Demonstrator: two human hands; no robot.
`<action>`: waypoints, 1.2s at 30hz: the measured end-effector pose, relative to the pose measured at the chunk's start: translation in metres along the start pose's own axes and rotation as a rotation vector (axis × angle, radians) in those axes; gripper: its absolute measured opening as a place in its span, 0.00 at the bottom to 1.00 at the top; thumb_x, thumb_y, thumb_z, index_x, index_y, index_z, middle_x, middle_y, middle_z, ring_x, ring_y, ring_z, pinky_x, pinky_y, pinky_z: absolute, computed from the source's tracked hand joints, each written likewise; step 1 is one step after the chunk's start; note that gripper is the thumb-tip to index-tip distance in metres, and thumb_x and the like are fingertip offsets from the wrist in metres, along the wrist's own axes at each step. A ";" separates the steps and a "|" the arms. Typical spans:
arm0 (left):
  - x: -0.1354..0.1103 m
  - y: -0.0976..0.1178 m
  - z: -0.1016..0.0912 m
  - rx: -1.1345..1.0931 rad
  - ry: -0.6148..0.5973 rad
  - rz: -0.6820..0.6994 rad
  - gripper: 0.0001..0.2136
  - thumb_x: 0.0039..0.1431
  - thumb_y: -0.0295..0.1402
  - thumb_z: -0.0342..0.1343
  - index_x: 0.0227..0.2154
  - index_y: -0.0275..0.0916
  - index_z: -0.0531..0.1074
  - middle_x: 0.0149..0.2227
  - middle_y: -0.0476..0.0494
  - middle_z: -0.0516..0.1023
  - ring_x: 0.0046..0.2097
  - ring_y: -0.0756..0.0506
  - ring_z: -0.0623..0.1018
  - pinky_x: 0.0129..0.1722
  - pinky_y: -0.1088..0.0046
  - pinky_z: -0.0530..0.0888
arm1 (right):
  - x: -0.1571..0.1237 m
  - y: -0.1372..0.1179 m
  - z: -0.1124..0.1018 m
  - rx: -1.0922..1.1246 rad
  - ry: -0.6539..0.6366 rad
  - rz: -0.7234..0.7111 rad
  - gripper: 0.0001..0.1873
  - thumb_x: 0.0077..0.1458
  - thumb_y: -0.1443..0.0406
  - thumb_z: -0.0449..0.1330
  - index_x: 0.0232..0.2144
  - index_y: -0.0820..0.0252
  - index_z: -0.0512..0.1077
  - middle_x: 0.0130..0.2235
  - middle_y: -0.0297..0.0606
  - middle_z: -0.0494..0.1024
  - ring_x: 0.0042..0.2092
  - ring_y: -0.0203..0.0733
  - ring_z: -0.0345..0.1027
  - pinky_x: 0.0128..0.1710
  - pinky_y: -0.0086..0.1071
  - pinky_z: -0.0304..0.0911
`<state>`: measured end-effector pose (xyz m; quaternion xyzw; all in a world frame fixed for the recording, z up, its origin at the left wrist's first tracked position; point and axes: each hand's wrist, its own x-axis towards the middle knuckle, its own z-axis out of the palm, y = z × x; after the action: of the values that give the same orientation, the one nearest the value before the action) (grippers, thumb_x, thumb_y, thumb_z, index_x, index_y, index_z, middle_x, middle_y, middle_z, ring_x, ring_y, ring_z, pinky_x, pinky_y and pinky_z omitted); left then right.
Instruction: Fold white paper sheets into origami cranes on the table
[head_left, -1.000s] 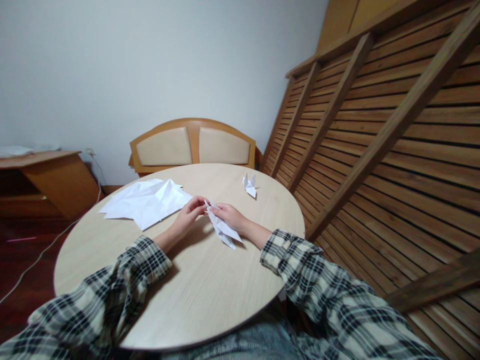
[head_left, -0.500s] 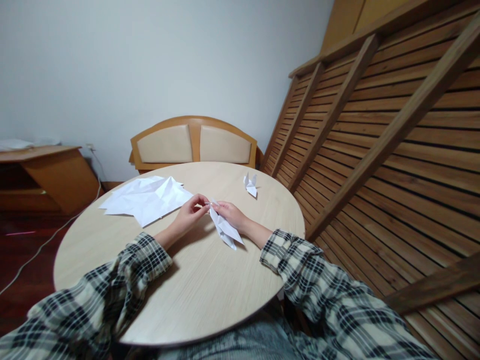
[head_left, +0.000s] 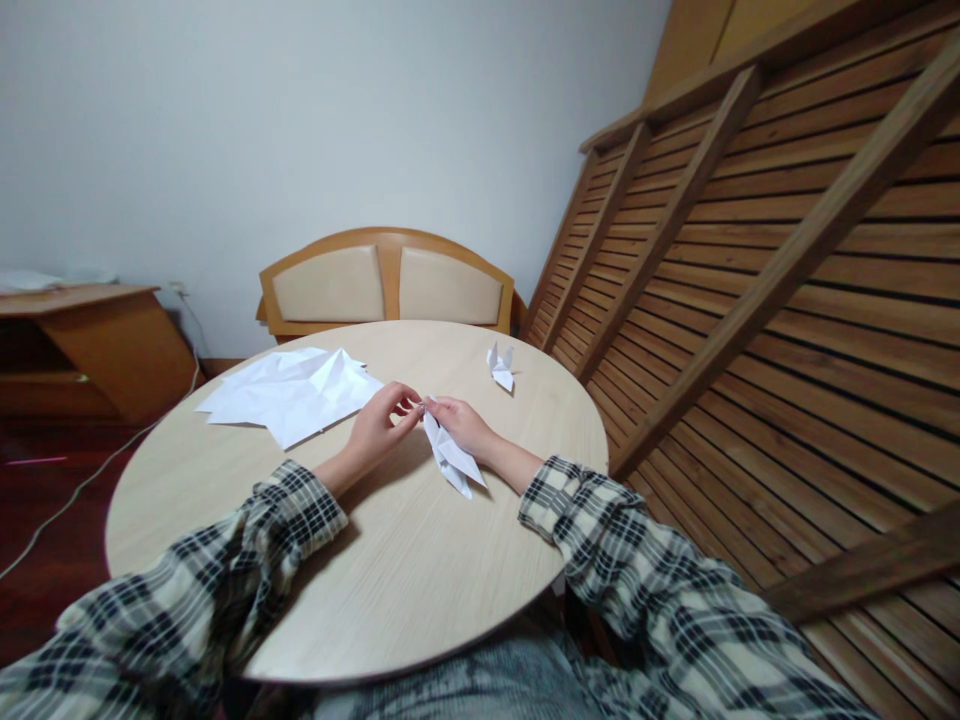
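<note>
A white folded paper figure (head_left: 452,460) with long pointed flaps hangs between my hands, just above the round table (head_left: 390,570). My right hand (head_left: 461,425) is closed on its upper end, thumb and fingers pinching the paper. My left hand (head_left: 386,425) meets it from the left, fingertips pinched at the same narrow tip. The tip itself is mostly covered by the fingers. Farther back on the right stands a small folded paper crane (head_left: 500,368), apart from both hands.
Creased white paper sheets (head_left: 292,390) lie overlapping on the table's left side. Behind the table is a wooden headboard (head_left: 386,270) with cream panels. A slatted wooden panel (head_left: 750,320) leans along the right. At left are a wooden desk (head_left: 112,350) and a white cable (head_left: 97,490).
My left fingers have shifted slightly at the paper's tip, and the thumb has moved a little to the right. The figure stays in my right hand. The camera view has moved slightly.
</note>
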<state>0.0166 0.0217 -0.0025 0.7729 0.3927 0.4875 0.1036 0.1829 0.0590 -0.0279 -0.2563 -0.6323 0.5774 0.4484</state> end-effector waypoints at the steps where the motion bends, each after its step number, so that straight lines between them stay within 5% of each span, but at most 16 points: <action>1: 0.000 -0.001 0.000 0.020 0.001 0.017 0.03 0.60 0.32 0.55 0.35 0.39 0.69 0.35 0.46 0.72 0.35 0.47 0.73 0.34 0.69 0.73 | 0.001 0.001 -0.001 -0.010 0.005 -0.005 0.27 0.48 0.43 0.63 0.30 0.62 0.71 0.28 0.33 0.70 0.31 0.35 0.59 0.31 0.29 0.55; 12: 0.001 -0.001 -0.002 0.116 -0.024 0.069 0.02 0.62 0.31 0.54 0.34 0.40 0.69 0.34 0.45 0.73 0.35 0.47 0.73 0.34 0.68 0.72 | -0.003 -0.003 0.000 -0.059 -0.034 -0.029 0.27 0.52 0.42 0.60 0.29 0.61 0.70 0.27 0.31 0.66 0.29 0.34 0.55 0.29 0.29 0.51; 26: 0.002 -0.003 -0.006 0.330 0.040 0.323 0.04 0.63 0.27 0.52 0.33 0.39 0.70 0.35 0.44 0.74 0.35 0.46 0.73 0.34 0.69 0.72 | -0.006 -0.014 0.003 -0.140 0.038 -0.058 0.28 0.49 0.40 0.58 0.25 0.60 0.65 0.25 0.29 0.60 0.27 0.33 0.52 0.28 0.31 0.49; 36: 0.001 0.000 -0.005 0.322 0.086 0.238 0.02 0.63 0.30 0.55 0.34 0.40 0.68 0.33 0.47 0.74 0.33 0.47 0.73 0.33 0.70 0.72 | -0.005 -0.017 0.002 -0.169 0.065 -0.102 0.27 0.51 0.41 0.58 0.29 0.61 0.70 0.25 0.30 0.62 0.29 0.35 0.53 0.29 0.31 0.50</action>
<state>0.0129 0.0210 0.0003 0.7988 0.3757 0.4599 -0.0966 0.1863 0.0505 -0.0132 -0.2792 -0.6762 0.4898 0.4742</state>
